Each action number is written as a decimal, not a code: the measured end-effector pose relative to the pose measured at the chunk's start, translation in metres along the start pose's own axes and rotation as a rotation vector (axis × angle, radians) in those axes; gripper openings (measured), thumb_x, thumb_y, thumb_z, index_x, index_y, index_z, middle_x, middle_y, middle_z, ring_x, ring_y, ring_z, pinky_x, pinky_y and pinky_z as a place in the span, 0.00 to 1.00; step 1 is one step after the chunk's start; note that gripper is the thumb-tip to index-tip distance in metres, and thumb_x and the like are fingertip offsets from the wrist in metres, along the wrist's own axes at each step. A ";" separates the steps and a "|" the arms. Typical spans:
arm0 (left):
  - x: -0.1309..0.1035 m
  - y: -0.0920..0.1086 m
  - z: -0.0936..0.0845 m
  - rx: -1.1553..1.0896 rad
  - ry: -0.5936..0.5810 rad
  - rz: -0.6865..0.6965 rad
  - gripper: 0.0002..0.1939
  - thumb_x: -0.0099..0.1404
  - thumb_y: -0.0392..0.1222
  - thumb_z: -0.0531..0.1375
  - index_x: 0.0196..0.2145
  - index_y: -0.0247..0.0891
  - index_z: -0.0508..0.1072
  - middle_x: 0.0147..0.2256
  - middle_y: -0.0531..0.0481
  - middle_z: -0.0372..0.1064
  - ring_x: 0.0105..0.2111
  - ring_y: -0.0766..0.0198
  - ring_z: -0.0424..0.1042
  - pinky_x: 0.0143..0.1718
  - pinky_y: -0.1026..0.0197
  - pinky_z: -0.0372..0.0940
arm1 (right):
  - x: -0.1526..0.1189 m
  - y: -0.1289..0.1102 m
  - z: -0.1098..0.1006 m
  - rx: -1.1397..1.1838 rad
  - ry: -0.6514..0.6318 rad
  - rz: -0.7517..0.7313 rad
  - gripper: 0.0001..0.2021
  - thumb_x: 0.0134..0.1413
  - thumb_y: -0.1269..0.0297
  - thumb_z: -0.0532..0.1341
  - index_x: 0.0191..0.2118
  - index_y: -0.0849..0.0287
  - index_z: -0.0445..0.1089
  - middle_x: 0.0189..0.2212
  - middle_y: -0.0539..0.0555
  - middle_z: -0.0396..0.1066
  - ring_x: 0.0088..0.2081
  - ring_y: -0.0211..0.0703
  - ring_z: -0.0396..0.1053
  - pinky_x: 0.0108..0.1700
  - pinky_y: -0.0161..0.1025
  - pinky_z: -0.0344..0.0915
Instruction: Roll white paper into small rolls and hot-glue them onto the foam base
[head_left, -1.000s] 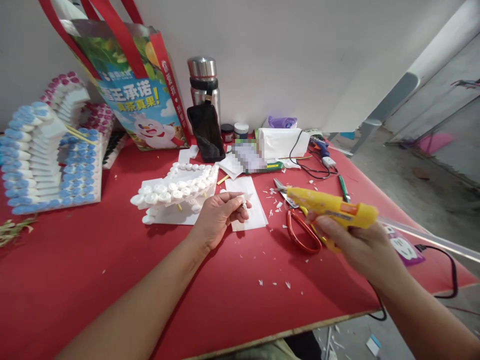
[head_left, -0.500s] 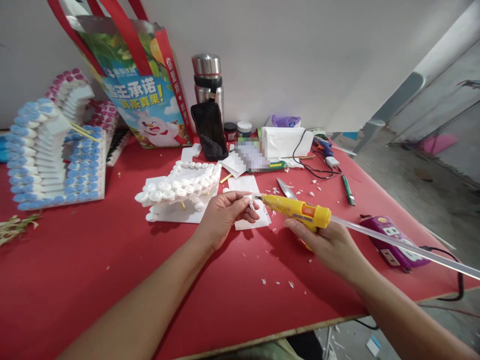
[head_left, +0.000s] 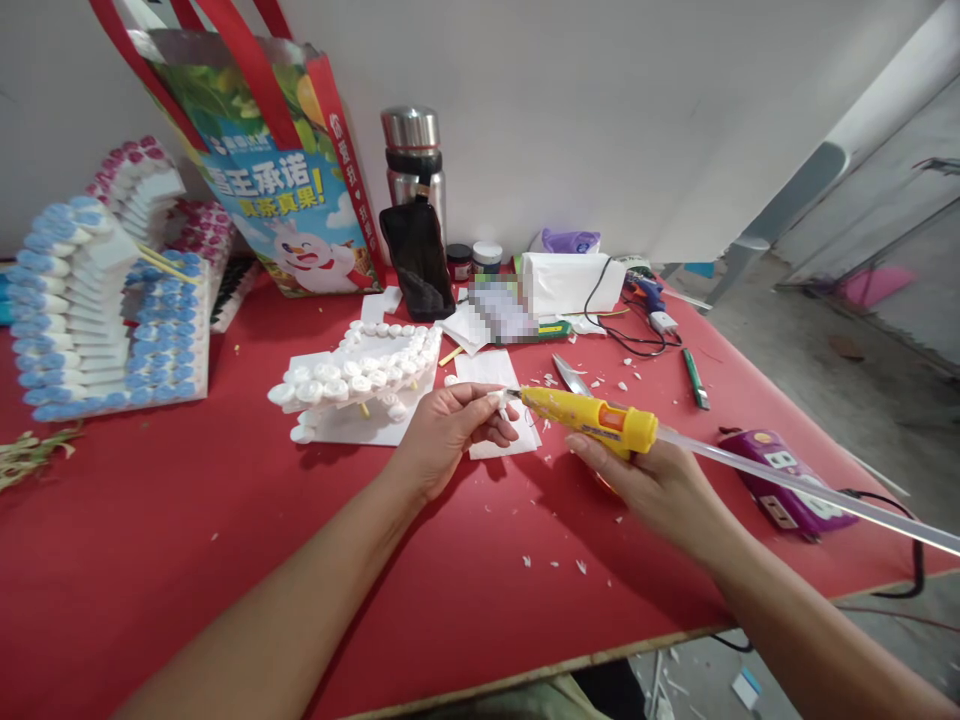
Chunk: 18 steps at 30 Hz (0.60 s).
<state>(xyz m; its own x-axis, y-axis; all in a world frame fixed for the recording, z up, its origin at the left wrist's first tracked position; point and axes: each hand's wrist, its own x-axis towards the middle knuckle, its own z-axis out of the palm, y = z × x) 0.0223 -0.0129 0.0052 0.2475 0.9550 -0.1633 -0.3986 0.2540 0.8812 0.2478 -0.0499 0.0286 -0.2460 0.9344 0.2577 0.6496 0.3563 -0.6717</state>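
Left hand: here a small white rolled piece (head_left: 500,400) is pinched between thumb and index finger of the left hand (head_left: 454,425); the other fingers are curled loosely below it.
Right hand: a yellow plastic glue gun (head_left: 581,412) is gripped by the right hand (head_left: 649,480), with the thumb laid along its near side; the trigger fingers are mostly hidden, so their exact bend cannot be told.
Nozzle: it is pointed leftward, right at the rolled piece; whether the two are touching cannot be told.
Glue stick: a long, clear glue stick (head_left: 885,517) is seen projecting from the back of the gun, passing over a purple power socket box (head_left: 781,512).
White model: a white board structure edged with rolled white knobs (head_left: 360,378) is set on the red tabletop (head_left: 285,590), just beyond and to the left of the left hand.
Paper: a flat white sheet (head_left: 487,367) is partly covered by the left fingers.
Cutting tools: a pointed metal blade (head_left: 571,376) is seen behind the gun, its rear part hidden; a green-handled cutter (head_left: 695,380) is laid farther right.
Scraps: small white shavings (head_left: 581,567) are scattered in front of the hands and around the blade.
Far left: a blue-and-white knobbed model (head_left: 49,325) is stood beside a colourful tote bag with red handles (head_left: 281,185).
Back: a black phone (head_left: 416,262) is propped upright against a steel flask (head_left: 411,130).
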 end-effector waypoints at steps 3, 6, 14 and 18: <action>0.000 0.000 0.001 -0.007 0.007 -0.002 0.12 0.60 0.41 0.69 0.39 0.30 0.78 0.32 0.46 0.78 0.24 0.69 0.74 0.30 0.65 0.70 | 0.001 -0.001 0.002 -0.002 -0.003 0.006 0.22 0.65 0.50 0.59 0.23 0.57 0.60 0.21 0.47 0.55 0.24 0.37 0.53 0.27 0.37 0.52; 0.001 0.000 0.000 -0.008 0.009 0.008 0.12 0.61 0.41 0.69 0.39 0.29 0.78 0.32 0.45 0.78 0.25 0.69 0.74 0.30 0.65 0.70 | 0.001 0.000 0.002 0.002 -0.001 0.012 0.22 0.65 0.50 0.59 0.23 0.57 0.61 0.20 0.47 0.54 0.23 0.37 0.53 0.26 0.37 0.52; 0.001 0.002 0.001 -0.002 0.014 0.008 0.11 0.60 0.41 0.69 0.38 0.30 0.78 0.32 0.45 0.78 0.24 0.69 0.74 0.31 0.65 0.70 | 0.000 -0.004 0.001 -0.008 0.020 -0.001 0.21 0.65 0.51 0.59 0.23 0.57 0.62 0.20 0.47 0.55 0.23 0.37 0.53 0.25 0.37 0.53; 0.001 0.002 0.001 -0.013 0.012 0.008 0.11 0.60 0.40 0.69 0.38 0.30 0.78 0.32 0.46 0.78 0.24 0.69 0.74 0.30 0.65 0.71 | 0.000 -0.003 0.002 -0.011 0.014 0.023 0.21 0.64 0.50 0.59 0.23 0.56 0.61 0.21 0.48 0.57 0.24 0.38 0.56 0.26 0.37 0.55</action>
<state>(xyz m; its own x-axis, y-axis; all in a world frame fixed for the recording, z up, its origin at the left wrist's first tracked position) 0.0225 -0.0119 0.0073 0.2339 0.9588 -0.1611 -0.4124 0.2479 0.8766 0.2446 -0.0515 0.0292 -0.2208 0.9421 0.2523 0.6626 0.3347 -0.6701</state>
